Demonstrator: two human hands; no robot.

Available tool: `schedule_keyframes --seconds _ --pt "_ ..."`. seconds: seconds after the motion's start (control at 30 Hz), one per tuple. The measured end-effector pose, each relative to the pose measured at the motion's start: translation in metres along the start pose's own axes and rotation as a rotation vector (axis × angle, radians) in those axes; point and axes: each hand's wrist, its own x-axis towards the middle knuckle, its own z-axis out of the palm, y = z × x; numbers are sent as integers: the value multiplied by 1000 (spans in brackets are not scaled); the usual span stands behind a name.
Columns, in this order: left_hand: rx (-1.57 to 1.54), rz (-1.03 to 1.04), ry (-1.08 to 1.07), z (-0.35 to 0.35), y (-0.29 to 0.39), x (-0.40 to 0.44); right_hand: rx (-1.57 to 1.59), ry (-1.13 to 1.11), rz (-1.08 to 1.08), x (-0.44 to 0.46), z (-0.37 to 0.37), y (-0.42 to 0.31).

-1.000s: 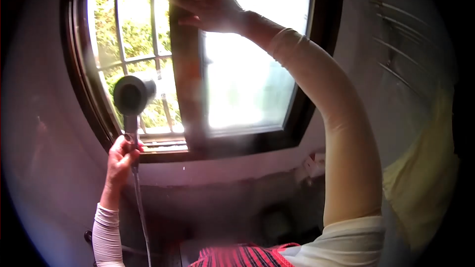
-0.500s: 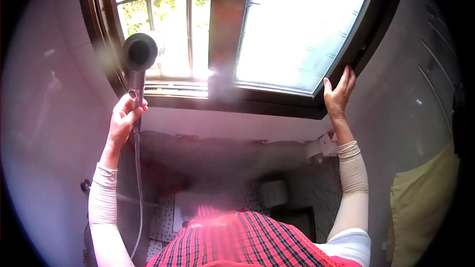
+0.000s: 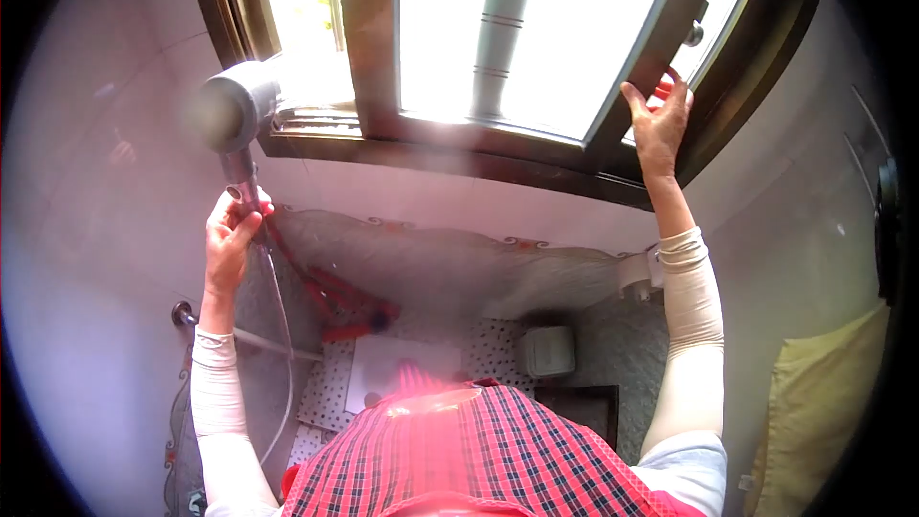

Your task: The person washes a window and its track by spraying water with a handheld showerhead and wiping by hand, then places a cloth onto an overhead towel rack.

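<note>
My left hand (image 3: 231, 244) is closed around the handle of a grey shower head (image 3: 239, 110), held upright before the left edge of the window; its pale hose hangs down below. My right hand (image 3: 661, 124) grips the right edge of a dark-framed sliding window pane (image 3: 605, 120), thumb on the near side and fingers around the edge. The pane stands away from the right side of the window frame (image 3: 766, 86), with a bright gap between them. A small metal latch (image 3: 694, 33) shows above my right hand.
Below lie a white mat (image 3: 383, 364) on a dotted floor, a grey bin (image 3: 548, 351), a dark tray (image 3: 584, 407) and a red item (image 3: 349, 306). A yellow cloth (image 3: 814, 393) hangs at the right. A wall knob (image 3: 184, 313) is at the left.
My right hand has come down from the middle of the window to the pane's right edge, and the pane has slid left. The shower head has turned, and the view has tilted down.
</note>
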Motion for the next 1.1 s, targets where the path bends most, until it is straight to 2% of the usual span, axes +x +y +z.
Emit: schedule_keyframes --seconds 0.13,0.17,0.33,0.47,0.53,0.57,0.67,0.73,0.8,0.83,0.87,0.9,0.93,0.97,1.0,1.03,1.07,1.1 --pt "111 9 53 -3 -6 -3 33 -93 -62 10 45 -1" --pt "104 -7 74 -1 -3 -4 124 -113 -43 16 55 -1" --pt "162 -29 124 4 -5 -8 98 -157 -129 45 94 -19" --pt "147 -50 120 16 -6 -6 81 -143 -331 60 121 -52" --pt "129 -62 100 18 -7 -5 25 -184 -219 58 138 -76" --pt "127 -81 68 19 -5 -3 7 -278 -134 57 132 -91" --pt "85 -112 4 23 -5 -3 7 -322 -83 49 131 -107" --pt "-1 -160 -62 43 -13 -2 105 -369 -191 42 124 -88" --pt "-22 -120 -89 63 -23 2 -179 -119 -577 19 119 -62" --pt "29 -81 -105 75 -28 4 -154 -145 -543 -5 99 -63" --pt "78 -38 -117 88 -30 7 -116 -372 -318 -32 79 -68" --pt "63 -8 -142 104 -27 11 81 -450 -496 -61 70 -65" --pt "112 1 -204 121 -11 15 249 -815 -249 -100 53 -72" --pt "131 60 -203 138 -14 17 410 -1011 98 -138 39 -87" --pt "149 121 -200 153 -21 18 704 -993 437 -178 37 -94" --pt "139 150 -216 169 -33 17 763 -867 584 -211 41 -95" --pt "130 180 -230 185 -40 16 806 -751 453 -215 37 -112" --pt "233 261 -177 201 -32 13 878 -605 442 -217 41 -121"
